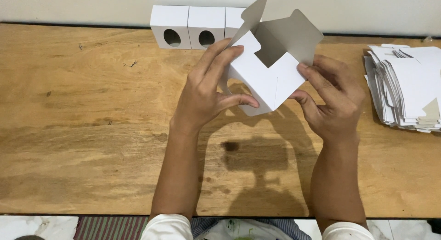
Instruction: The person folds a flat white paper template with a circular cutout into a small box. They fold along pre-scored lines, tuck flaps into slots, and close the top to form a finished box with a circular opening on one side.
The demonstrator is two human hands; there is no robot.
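Both hands, left hand (202, 95) and right hand (333, 100), grip a half-folded white cardboard box (266, 79) with open flaps above the wooden table (92, 129).

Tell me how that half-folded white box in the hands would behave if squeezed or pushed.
The box looks like thin card, so probably light and easily crushed. Its open flaps likely flex. The left hand and right hand pinch it by fingertips, suggesting little weight.

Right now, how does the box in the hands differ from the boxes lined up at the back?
The held box is tilted in mid-air, flaps open; the back-row boxes stand closed on the table. The left hand and right hand grip the held box; nobody touches the back-row boxes. Both are white card.
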